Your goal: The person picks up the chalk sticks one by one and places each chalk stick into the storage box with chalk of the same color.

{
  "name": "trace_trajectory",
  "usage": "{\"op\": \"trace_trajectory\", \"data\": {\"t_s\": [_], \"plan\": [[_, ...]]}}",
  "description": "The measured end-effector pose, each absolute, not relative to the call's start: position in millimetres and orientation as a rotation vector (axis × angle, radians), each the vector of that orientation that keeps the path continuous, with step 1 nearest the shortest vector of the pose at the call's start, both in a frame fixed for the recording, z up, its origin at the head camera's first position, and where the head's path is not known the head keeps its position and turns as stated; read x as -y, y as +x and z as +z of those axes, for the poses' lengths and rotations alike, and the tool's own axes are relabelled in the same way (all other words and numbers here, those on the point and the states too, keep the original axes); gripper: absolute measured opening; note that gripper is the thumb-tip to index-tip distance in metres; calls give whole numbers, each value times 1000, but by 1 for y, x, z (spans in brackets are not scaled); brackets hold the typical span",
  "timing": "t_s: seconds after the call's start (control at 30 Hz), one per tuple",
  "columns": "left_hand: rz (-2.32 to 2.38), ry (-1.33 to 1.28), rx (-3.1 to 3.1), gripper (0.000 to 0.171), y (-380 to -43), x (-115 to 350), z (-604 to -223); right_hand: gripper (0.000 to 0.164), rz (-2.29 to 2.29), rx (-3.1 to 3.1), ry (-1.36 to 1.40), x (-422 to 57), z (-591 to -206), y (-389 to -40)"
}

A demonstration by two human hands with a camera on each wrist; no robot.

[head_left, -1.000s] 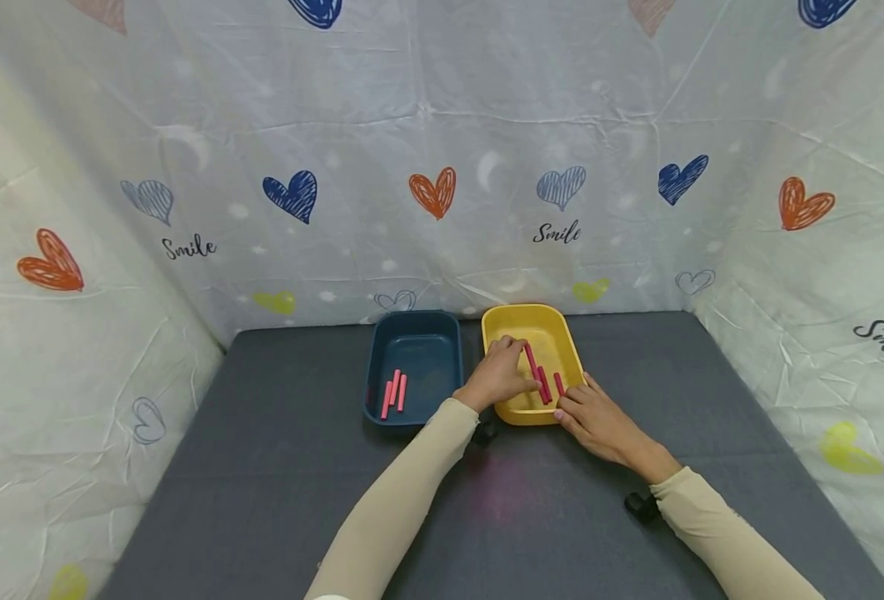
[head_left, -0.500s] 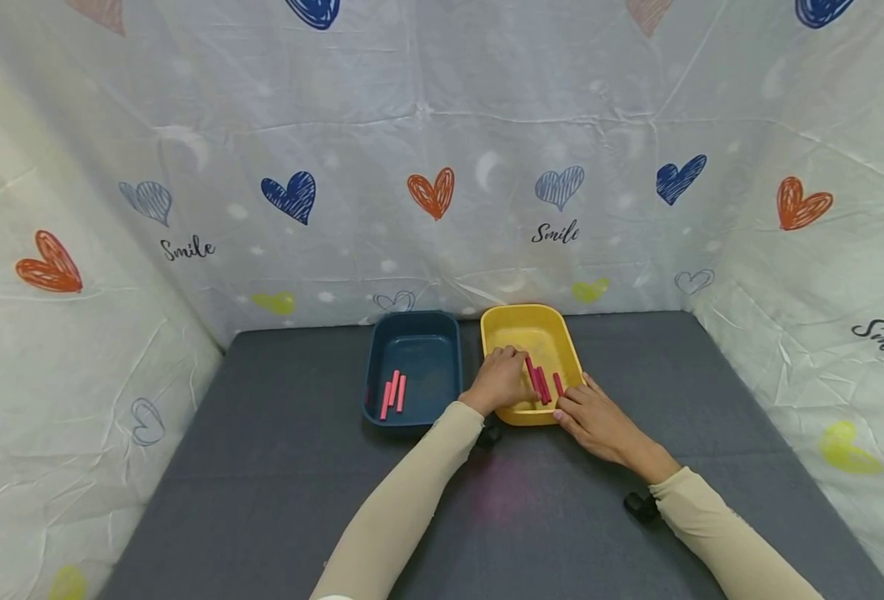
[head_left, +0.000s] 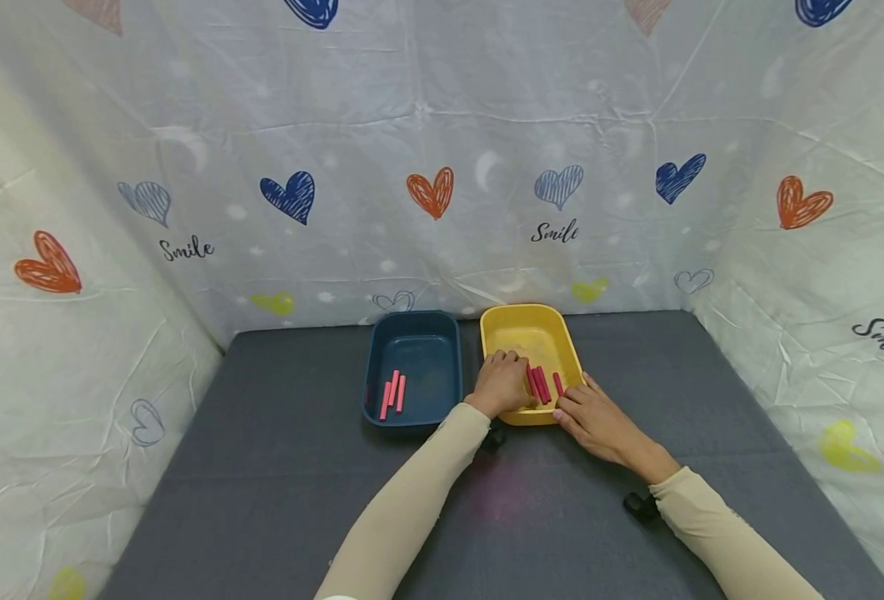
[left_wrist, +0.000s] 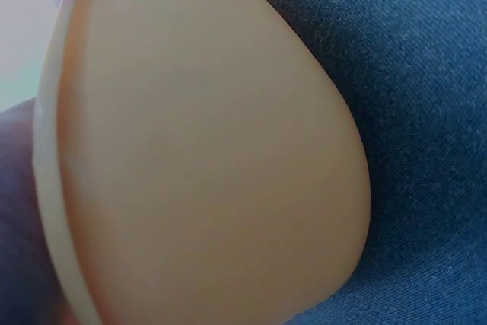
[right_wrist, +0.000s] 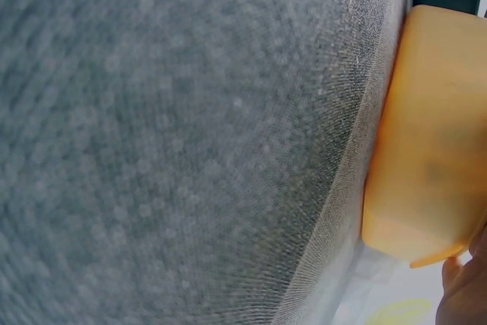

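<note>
My left hand (head_left: pixel 500 383) reaches over the near left side of a yellow tray (head_left: pixel 535 327), its fingers curled around a dark pink chalk stick (head_left: pixel 529 379) low in the tray. Right beside it lie more dark pink chalk sticks (head_left: pixel 541 386), and another stick (head_left: pixel 558 383) is further right. My right hand (head_left: pixel 601 423) grips the tray's near right corner, fingers over the rim and thumb at the front. The tray's outer wall (left_wrist: pixel 213 142) fills the left wrist view. In the right wrist view, fingers (right_wrist: pixel 463 291) touch the tray's edge (right_wrist: pixel 434 127).
A dark blue tray (head_left: pixel 417 335) stands just left of the yellow one, with lighter pink chalk sticks (head_left: pixel 393 390) inside. Both trays sit near the back edge of a grey cloth-covered table (head_left: pixel 292 433). A printed curtain (head_left: pixel 367 142) hangs behind; a pink smudge (head_left: pixel 501 492) marks the cloth.
The left hand has drawn slightly toward me and lowered its chalk stick alongside the others in the yellow tray. The right hand has stayed at the tray's corner.
</note>
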State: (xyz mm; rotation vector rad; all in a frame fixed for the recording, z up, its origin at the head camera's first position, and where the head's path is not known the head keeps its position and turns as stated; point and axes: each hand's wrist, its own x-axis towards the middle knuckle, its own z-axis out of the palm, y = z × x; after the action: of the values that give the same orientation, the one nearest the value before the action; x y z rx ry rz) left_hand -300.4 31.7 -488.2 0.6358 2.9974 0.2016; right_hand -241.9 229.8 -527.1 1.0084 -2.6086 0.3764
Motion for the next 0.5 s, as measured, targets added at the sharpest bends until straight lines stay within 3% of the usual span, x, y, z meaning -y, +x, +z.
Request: {"op": "trace_trajectory", "data": {"t_s": [0.5], "plan": [[137,615,-3017,67,-302,-35,-491,16,363,2604,1008,-229,-527,-243]]}}
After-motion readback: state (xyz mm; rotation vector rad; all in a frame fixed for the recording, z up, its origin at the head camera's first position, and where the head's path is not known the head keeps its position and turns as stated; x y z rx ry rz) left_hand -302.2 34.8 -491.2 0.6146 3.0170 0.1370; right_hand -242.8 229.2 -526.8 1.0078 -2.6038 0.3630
